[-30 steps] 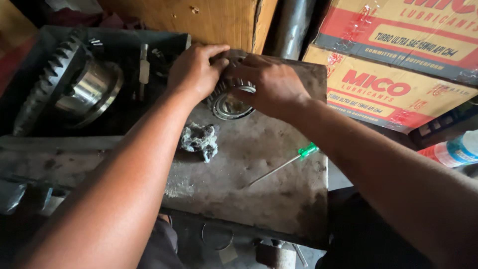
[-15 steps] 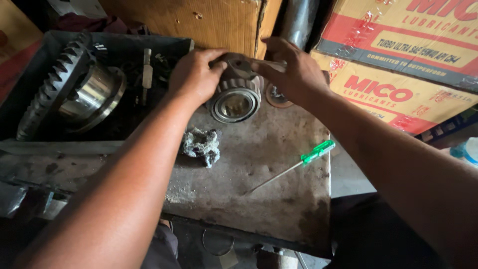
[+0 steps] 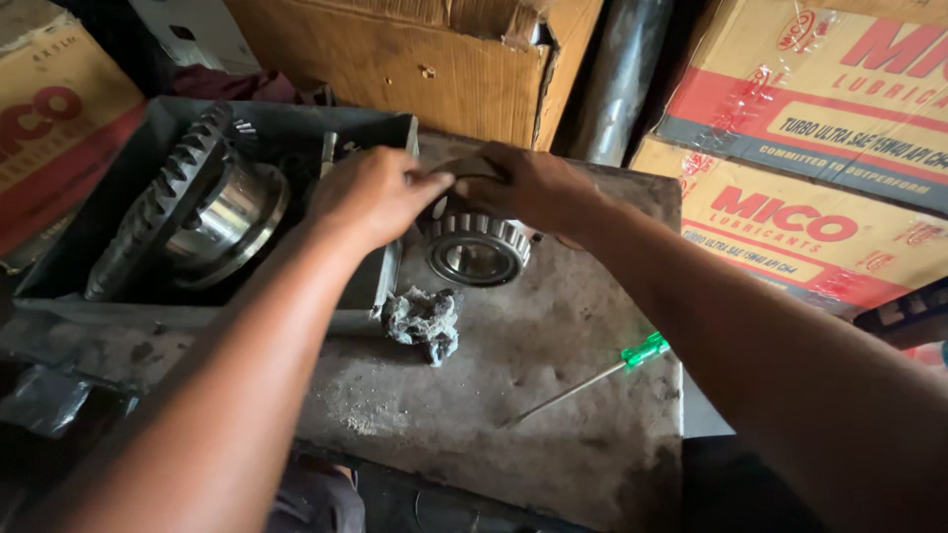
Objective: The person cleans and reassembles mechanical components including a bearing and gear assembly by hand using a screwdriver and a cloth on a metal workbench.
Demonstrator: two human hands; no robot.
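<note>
Bearing, tapered roller type, sits near the back of the grey worktop, just right of the metal tray. I see both hands meeting directly above it. Left hand has its fingers curled, thumb and forefinger pinched toward the right hand, which is closed over a curved metal piece at the bearing's upper rim. I cannot tell whether that piece is a separate ring or part of the bearing, as the fingers hide it.

Handling judgement: steel, so heavy for its size and fully rigid; no give under a grip. Rollers look shiny, probably oily or greasy, so I expect it to be slippery. Best hold would be across the outer diameter with fingers spread on opposite sides, or a thumb through the bore, avoiding a pinch on the rollers alone.

Surroundings: greasy grey lump of rag or putty lies just in front of the bearing, apart from it. Green-handled screwdriver lies further right, well clear. Large ring gear assembly rests tilted in the tray. Cardboard cartons are stacked behind.
</note>
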